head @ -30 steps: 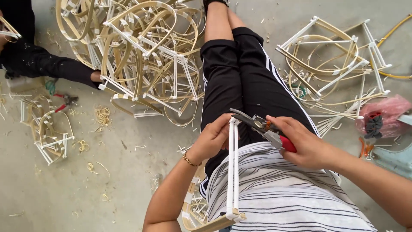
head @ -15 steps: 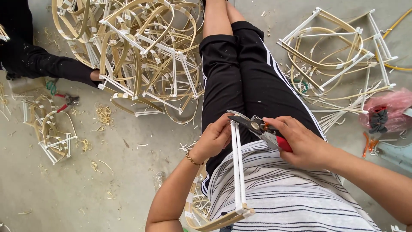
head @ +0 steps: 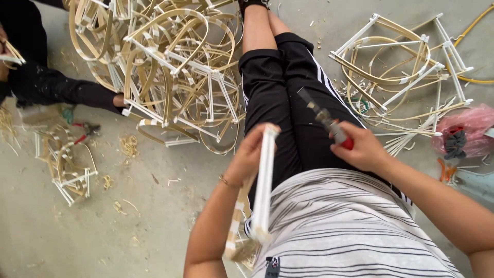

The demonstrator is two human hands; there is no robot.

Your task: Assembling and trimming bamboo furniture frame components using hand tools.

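Two hands work above the outstretched black-trousered legs in the head view, the only view there is. Left of those legs, the left hand is clenched around the upper end of a white-wrapped bamboo frame, which runs from the fingers down toward the striped shirt, its lower end near the shirt's hem. A thin bracelet sits on that wrist. Over the right-hand leg, the right hand grasps the red handles of a pair of pliers; the dark metal nose points up and away from the frame, clear of it. Whether the nose is closed is too blurred to tell.

Left of the legs and touching the knee area lies a big tangled heap of bamboo frames. Right of the legs lies a smaller group of frames, and beyond it a pink plastic bag. Well left of the legs, past the heap, another person's dark sleeve reaches in, with a small frame and red-handled cutters on the concrete floor nearby.
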